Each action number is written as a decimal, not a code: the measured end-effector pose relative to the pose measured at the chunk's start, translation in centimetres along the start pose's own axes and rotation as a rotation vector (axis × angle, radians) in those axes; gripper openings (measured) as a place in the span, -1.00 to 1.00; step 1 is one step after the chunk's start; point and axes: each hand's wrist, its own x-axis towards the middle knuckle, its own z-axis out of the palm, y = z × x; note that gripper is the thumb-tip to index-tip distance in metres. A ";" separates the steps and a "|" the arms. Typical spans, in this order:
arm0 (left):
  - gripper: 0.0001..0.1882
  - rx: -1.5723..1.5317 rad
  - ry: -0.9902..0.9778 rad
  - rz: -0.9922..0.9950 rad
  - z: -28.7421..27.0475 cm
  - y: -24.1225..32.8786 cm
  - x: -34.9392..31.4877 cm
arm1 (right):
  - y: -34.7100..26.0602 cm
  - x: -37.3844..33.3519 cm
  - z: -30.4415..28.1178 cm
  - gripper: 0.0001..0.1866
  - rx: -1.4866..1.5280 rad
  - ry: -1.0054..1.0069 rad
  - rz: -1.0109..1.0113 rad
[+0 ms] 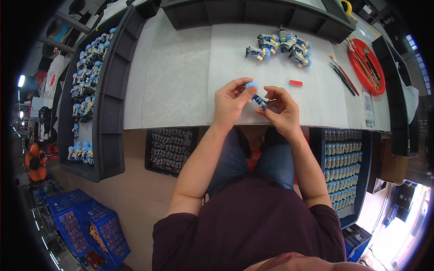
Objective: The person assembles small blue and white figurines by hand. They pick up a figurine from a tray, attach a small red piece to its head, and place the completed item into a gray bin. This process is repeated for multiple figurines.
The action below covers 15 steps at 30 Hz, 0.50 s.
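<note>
Over the near edge of the table I hold a small blue-haired figurine [257,98] tilted between both hands. My left hand [229,103] pinches it at the head and upper body, with the thumb across it. My right hand [285,110] has its thumb and curled fingers closed at the dark feet. The fingers cover parts of the figurine. Beyond my hands, several similar figurines [282,44] lie in a loose group on white paper. A small red block [296,83] rests to the right, nearer my right hand.
A grey crate [118,90] with rows of figurines stands at the left; another grey tray [253,16] borders the far side. Brushes [343,77] and a red oval dish [383,74] lie at right. Below the tabletop are a blue crate [365,180] and a dark tray [148,156] of figurines.
</note>
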 end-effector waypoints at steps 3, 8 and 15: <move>-0.71 -0.108 -0.025 -0.009 -0.8 -0.2 0.2 | -0.9 0.3 0.1 -0.35 0.007 -0.009 -0.022; -0.65 -0.170 -0.124 0.059 -1.2 -0.3 0.3 | -0.7 0.3 -0.1 -0.36 0.210 -0.006 0.154; -0.60 -0.167 -0.157 0.070 -0.9 0.0 0.1 | -0.8 0.2 -0.1 -0.40 0.153 0.023 0.093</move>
